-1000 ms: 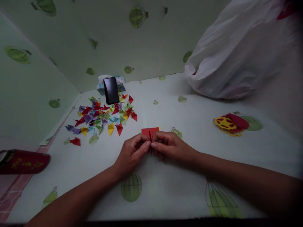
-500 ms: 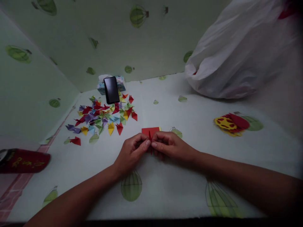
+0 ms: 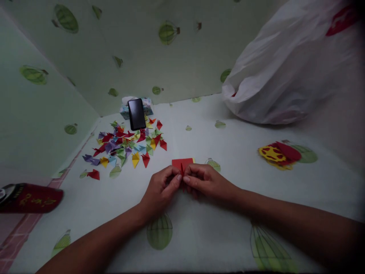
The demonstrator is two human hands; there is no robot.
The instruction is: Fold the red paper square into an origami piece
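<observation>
Between my two hands is a small piece of folded red paper (image 3: 183,172), standing edge-on, its lower part mostly covered by fingers. My left hand (image 3: 165,182) pinches it from the left with thumb and fingertips. From the right, my right hand (image 3: 203,179) grips it the same way, the two thumbs nearly meeting. Just behind the fingers lies a stack of square paper sheets (image 3: 178,163), red on top with a yellow edge showing at the right. To the left, many small folded paper cranes (image 3: 122,146) in red, yellow, green, blue and purple are spread in a heap.
A black phone (image 3: 137,114) leans on a tissue box (image 3: 148,106) at the back wall. At the left edge is a red can (image 3: 37,198). A big white plastic bag (image 3: 270,76) stands back right, with red and yellow cut-out pieces (image 3: 276,154) in front of it.
The whole view has shifted slightly, so everything sits a little lower in the picture. Both hands keep their pinch on the folded red paper, with hardly any movement.
</observation>
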